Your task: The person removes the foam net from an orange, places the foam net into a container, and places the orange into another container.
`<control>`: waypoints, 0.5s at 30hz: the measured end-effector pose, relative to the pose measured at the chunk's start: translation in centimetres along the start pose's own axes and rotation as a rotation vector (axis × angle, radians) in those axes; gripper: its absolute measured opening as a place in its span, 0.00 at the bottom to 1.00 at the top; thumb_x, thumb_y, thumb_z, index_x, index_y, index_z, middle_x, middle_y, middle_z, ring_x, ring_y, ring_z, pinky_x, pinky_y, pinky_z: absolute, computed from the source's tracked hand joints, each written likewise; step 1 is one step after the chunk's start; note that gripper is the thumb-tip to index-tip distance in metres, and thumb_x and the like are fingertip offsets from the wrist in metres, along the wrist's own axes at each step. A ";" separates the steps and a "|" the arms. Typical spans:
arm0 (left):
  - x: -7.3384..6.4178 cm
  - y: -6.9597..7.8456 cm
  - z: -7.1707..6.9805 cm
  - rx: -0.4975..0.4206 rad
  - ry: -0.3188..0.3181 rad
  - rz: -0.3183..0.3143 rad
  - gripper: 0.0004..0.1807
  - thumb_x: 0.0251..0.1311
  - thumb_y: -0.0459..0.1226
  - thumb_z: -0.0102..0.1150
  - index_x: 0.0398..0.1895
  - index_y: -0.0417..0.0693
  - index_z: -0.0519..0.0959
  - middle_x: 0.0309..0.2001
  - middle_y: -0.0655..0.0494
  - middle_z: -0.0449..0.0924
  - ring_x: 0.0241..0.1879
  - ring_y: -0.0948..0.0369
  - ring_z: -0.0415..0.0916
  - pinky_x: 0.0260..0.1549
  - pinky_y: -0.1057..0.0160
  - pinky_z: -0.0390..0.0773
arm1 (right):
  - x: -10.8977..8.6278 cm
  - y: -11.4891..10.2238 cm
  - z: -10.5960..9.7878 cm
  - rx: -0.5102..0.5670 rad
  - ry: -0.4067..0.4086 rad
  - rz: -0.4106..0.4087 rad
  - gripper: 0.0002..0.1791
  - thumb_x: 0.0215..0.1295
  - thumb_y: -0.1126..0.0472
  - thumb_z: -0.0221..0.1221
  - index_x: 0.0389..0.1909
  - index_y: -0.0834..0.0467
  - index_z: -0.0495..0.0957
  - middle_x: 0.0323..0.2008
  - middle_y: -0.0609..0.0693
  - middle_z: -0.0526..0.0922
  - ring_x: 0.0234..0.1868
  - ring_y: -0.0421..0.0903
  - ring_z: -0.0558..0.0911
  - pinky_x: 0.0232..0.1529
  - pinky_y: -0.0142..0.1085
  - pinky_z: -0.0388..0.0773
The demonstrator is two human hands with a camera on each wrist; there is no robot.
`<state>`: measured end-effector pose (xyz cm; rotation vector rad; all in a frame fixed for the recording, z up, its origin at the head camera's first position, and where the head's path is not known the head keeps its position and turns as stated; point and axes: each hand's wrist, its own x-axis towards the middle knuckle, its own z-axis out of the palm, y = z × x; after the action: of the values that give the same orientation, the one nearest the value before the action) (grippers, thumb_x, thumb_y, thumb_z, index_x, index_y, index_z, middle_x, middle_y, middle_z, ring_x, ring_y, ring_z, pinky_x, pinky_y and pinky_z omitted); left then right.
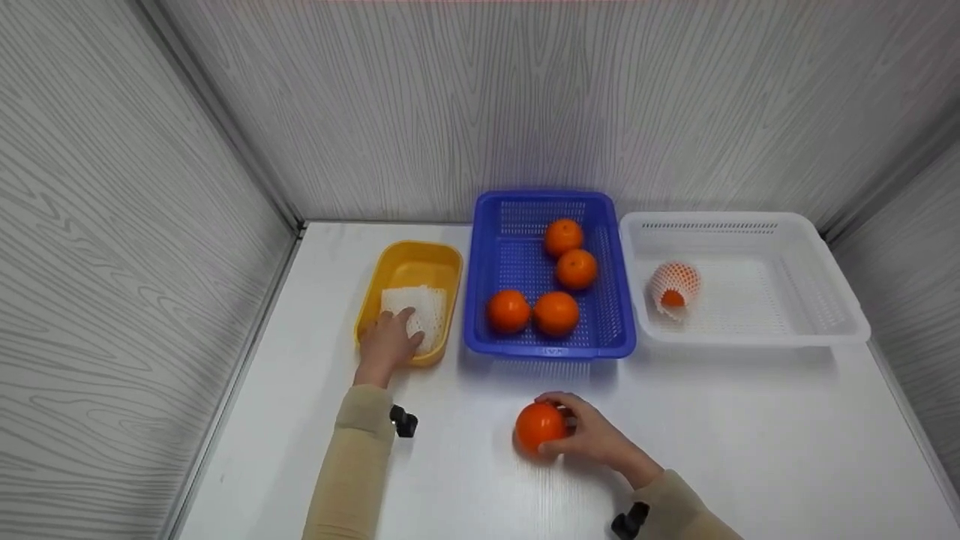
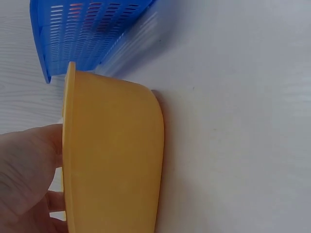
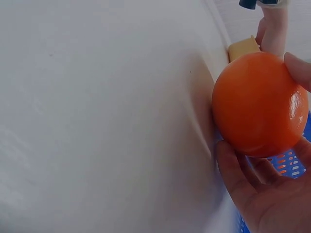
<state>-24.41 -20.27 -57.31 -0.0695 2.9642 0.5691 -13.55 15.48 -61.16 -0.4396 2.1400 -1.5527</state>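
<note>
My right hand (image 1: 592, 435) holds an orange (image 1: 540, 427) low over the white table, in front of the blue basket. In the right wrist view its fingers (image 3: 238, 182) curve around the orange (image 3: 260, 104), thumb on the opposite side. My left hand (image 1: 386, 343) reaches over the near rim of a yellow tub (image 1: 414, 251), thumb and index finger spread over white foam net sleeves (image 1: 420, 304) lying flat inside. The left wrist view shows the tub's outer wall (image 2: 114, 155), which hides the fingertips of that hand (image 2: 24, 170).
A blue basket (image 1: 551, 351) with several oranges stands at the back centre. To its right a white basket (image 1: 780, 337) contains one orange in a foam net (image 1: 675, 285). Wood-grain panels (image 1: 450, 105) enclose the table at the back and sides.
</note>
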 end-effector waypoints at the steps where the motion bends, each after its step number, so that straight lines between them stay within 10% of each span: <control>1: 0.0 0.1 0.0 -0.011 0.007 -0.004 0.30 0.66 0.47 0.59 0.69 0.48 0.69 0.59 0.36 0.70 0.55 0.39 0.69 0.57 0.41 0.67 | 0.0 -0.1 0.0 0.001 -0.002 -0.002 0.37 0.49 0.57 0.75 0.61 0.55 0.72 0.59 0.54 0.72 0.55 0.55 0.73 0.55 0.50 0.73; 15: -1.9 0.4 -0.3 -0.202 0.161 -0.055 0.32 0.66 0.46 0.61 0.69 0.42 0.66 0.64 0.37 0.65 0.62 0.42 0.66 0.62 0.44 0.65 | 0.0 -0.3 -0.4 0.002 0.002 0.054 0.36 0.50 0.55 0.75 0.61 0.53 0.73 0.58 0.53 0.73 0.53 0.54 0.73 0.54 0.49 0.73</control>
<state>-22.55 -19.96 -56.62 -0.2257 3.0353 0.8937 -13.76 15.72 -60.73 -0.3768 2.1342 -1.5255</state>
